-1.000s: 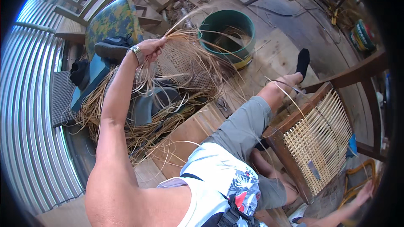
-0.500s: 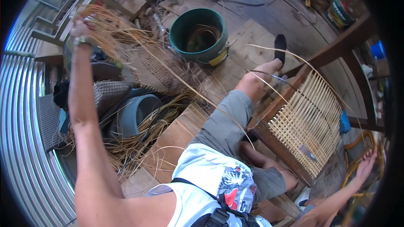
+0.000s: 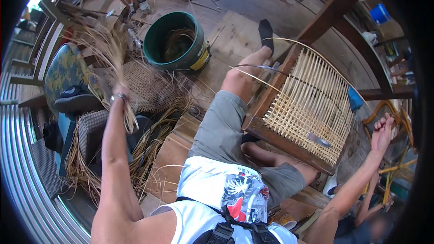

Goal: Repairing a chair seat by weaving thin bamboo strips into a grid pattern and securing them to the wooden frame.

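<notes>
My left hand (image 3: 120, 91) is closed round a loose bundle of thin rattan strips (image 3: 112, 54), which fan out above the fist and loop below it. On the right, my right hand (image 3: 382, 134) is raised with fingers curled beside a chair frame. A long rattan strand (image 3: 323, 56) arcs along the frame's far side to these fingers and seems pinched there. The wooden seat frame (image 3: 289, 144) leans by my legs, its woven cane panel (image 3: 307, 108) dense near me and with open parallel strands farther off. A small metal blade-like tool (image 3: 319, 139) lies on the weave.
A green bucket (image 3: 197, 54) with coiled strips inside stands ahead. Woven mesh (image 3: 140, 86) and heaped rattan (image 3: 156, 147) lie at left, near a dark shoe (image 3: 74, 100). Blue cloth (image 3: 355, 98) hangs at the frame's edge. Another person (image 3: 361, 226) sits at lower right.
My left hand has come down and nearer with the rattan bundle, whose strips now point upward. My right hand has risen beside the seat frame. The whole view has shifted.
</notes>
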Demonstrator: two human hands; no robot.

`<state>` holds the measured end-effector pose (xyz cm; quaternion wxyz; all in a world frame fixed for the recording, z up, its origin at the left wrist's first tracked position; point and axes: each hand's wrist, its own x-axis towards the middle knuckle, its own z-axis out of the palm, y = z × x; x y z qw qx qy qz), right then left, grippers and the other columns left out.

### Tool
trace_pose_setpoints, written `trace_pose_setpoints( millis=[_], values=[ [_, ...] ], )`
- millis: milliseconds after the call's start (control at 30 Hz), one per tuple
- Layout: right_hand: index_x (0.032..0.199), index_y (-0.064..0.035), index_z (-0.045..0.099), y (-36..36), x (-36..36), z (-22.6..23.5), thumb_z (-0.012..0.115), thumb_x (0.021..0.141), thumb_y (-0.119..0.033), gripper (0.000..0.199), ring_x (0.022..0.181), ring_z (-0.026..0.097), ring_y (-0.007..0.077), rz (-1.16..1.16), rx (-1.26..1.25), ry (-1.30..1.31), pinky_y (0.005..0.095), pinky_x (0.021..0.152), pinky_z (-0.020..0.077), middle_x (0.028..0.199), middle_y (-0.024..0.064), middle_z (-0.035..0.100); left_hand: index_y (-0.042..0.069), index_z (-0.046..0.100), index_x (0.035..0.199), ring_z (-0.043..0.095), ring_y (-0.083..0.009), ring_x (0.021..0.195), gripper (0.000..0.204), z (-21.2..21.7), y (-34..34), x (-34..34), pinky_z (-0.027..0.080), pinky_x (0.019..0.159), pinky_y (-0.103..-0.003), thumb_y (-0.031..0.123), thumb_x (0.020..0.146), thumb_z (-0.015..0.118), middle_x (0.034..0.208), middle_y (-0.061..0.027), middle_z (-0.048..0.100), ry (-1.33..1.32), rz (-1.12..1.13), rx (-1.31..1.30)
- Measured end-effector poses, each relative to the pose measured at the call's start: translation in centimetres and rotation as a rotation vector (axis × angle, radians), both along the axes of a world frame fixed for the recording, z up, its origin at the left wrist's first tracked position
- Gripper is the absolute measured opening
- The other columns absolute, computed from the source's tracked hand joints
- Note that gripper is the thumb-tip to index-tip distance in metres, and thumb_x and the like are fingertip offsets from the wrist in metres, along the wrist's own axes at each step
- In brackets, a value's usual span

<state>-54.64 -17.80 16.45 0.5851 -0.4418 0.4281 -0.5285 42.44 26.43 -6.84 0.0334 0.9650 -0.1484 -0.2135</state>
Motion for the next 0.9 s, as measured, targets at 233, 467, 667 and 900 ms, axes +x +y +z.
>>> trace_pose_setpoints(
  millis=[233,467,667,900],
  values=[
    [0.122,-0.0039,0.062,4.8,7.2,4.5,0.053,0.103,-0.029,0.032,0.072,0.045,0.0066,-0.118,-0.308,0.656,0.0229,0.069,0.0358,0.078,-0.0029,0.052,0.003,0.062,0.123,0.064,-0.0377,0.108,0.059,-0.5,-3.0,-15.1,0.049,0.094,-0.044,0.045,0.083,0.072,0.112,-0.0243,0.067,-0.303,-0.263,0.057],
    [0.103,0.0037,0.07,9.2,31.5,3.9,0.061,0.097,-0.013,0.02,0.086,0.064,0.0111,0.611,-0.441,1.004,0.0269,0.077,0.0493,0.094,0.0049,0.071,0.01,0.055,0.131,0.046,-0.0351,0.133,0.056,23.8,-22.0,-34.1,0.038,0.109,-0.043,0.035,0.085,0.074,0.136,-0.009,0.058,-0.363,-1.267,-1.044],
    [0.098,0.0051,0.071,8.8,36.1,6.5,0.065,0.093,-0.011,0.018,0.077,0.065,0.0109,0.789,-0.495,0.864,0.0262,0.071,0.0509,0.084,0.0067,0.072,0.003,0.063,0.102,0.068,-0.0237,0.078,0.023,23.3,-24.1,-33.1,0.053,0.069,-0.035,0.024,0.092,0.067,0.095,-0.0106,0.068,0.653,-1.269,-0.826],
    [0.096,0.0042,0.071,7.1,38.4,6.0,0.066,0.092,-0.012,0.018,0.074,0.06,0.0079,0.853,-0.486,0.913,0.026,0.067,0.0487,0.078,0.0072,0.07,0.003,0.064,0.111,0.062,-0.022,0.091,0.028,24.2,-27.6,-34.3,0.048,0.074,-0.032,0.027,0.096,0.064,0.11,-0.0076,0.066,-0.131,-1.353,-1.428]
  ],
)
